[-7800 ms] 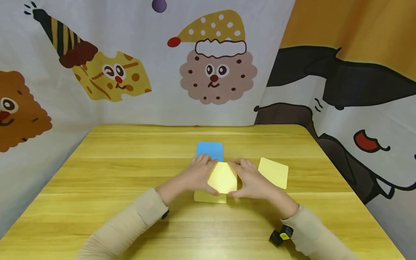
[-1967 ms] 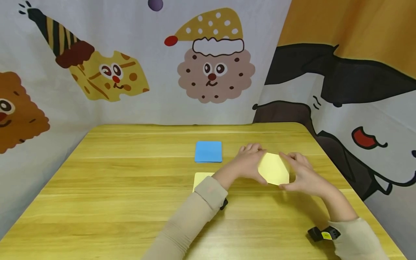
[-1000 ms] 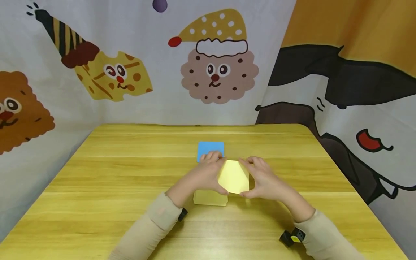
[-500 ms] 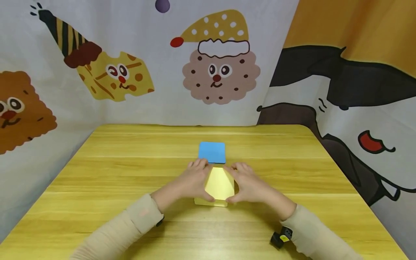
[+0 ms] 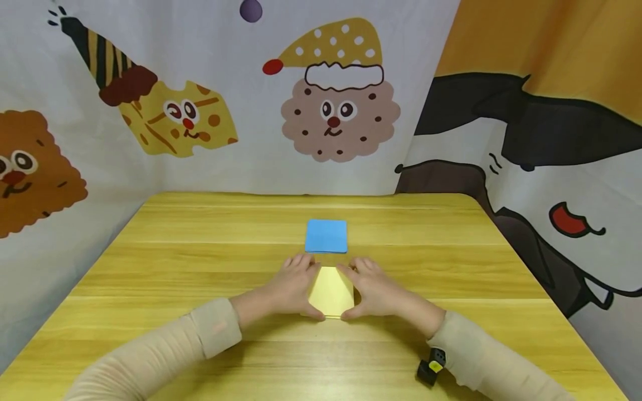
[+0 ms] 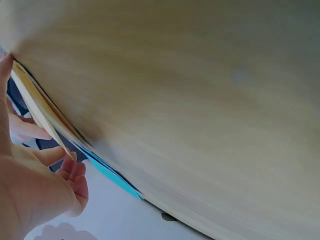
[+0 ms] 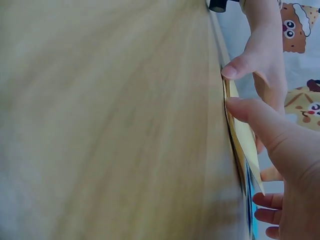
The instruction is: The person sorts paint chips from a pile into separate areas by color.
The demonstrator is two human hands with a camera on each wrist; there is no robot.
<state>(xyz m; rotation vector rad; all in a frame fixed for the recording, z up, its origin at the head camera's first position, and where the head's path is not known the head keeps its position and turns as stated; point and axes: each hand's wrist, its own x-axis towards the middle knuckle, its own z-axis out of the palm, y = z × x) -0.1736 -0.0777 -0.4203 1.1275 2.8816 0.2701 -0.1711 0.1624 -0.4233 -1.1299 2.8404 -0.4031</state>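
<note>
Low over the table, both hands pinch one yellow square paper sheet (image 5: 332, 292) by its corners. My left hand (image 5: 291, 288) has its thumb at the near left corner and fingers at the far left. On the other side, my right hand (image 5: 377, 291) grips the right corners the same way. The sheet bows slightly, its far edge raised in the wrist views. Beneath it lies more yellow paper (image 6: 40, 95), mostly hidden by the sheet and hands. Just beyond the fingertips sits a stack of blue square paper (image 5: 326, 236).
The wooden table (image 5: 150, 262) spreads around the papers. A cartoon-printed curtain (image 5: 251, 167) hangs behind its far edge. A small black camera device (image 5: 429, 367) is strapped at the right wrist.
Both hands took the yellow sheet from the right side of the table, carried it left and lowered it over the other yellow paper. The blue stack stayed put.
</note>
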